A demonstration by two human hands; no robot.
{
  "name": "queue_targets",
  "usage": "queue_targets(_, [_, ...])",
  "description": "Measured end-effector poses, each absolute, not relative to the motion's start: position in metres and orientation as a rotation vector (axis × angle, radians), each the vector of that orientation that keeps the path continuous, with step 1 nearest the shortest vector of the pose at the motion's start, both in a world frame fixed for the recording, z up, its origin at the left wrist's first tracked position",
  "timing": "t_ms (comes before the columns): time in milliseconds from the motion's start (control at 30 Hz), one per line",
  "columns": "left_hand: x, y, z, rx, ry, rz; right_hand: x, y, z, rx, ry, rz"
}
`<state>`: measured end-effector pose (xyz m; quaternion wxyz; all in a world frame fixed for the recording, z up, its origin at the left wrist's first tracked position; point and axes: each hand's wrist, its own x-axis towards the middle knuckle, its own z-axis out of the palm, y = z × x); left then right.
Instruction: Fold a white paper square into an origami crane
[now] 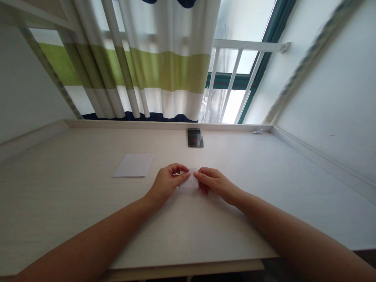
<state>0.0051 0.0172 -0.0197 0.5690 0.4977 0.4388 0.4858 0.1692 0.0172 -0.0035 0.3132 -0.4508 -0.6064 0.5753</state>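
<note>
Leftmost, a plain pale wall [17,98] was seen, and beside it a curtain [152,70] striped in white, green and dark blue was hung down to the back edge of the table [73,211]. On the pale wood-grain top a flat white sheet [133,165] was laid, near the left hand [167,183] but apart from it and touched by neither hand. The left hand was closed in a pinch, with thumb and fingertips pressed onto the left edge of the small folded paper [190,181], and a gold ring [170,167] was worn on one of its fingers. The small folded paper was held low over the middle of the table, between the two hands; whether it was rested on the surface or lifted just clear of it could not be told. Its right edge was gripped by the right hand [213,182], likewise closed in a pinch, with the remaining fingers curled under. Behind the hands, near the back edge and well apart from them, a dark object [195,137] was placed, too blurred to be identified. Further right, a small white item [258,131] was seen in the back corner, too small to be made out. Above it white bars [232,78] were set across a green-framed window, and the scene was closed by another pale wall on the right.
</note>
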Motion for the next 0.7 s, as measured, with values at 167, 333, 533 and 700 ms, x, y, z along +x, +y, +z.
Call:
queue_targets(167, [0.0067,0.0156,-0.0202,1.104,0.998,1.121,0.1679,0.0155,-0.005,-1.186,-1.529,1.54])
queue_targets(333, [0.0034,0.017,-0.0199,1.104,1.003,1.173,0.1702,0.0166,-0.0015,-1.158,-1.46,1.66])
queue_targets(533, [0.0033,0.0179,-0.0208,1.082,0.94,1.212,0.1705,0.0157,-0.0004,-1.129,-1.329,1.742])
queue_targets(700, [0.0029,0.016,-0.0164,1.045,0.856,1.178,0.1745,0.0186,-0.0004,-1.063,-1.235,1.792])
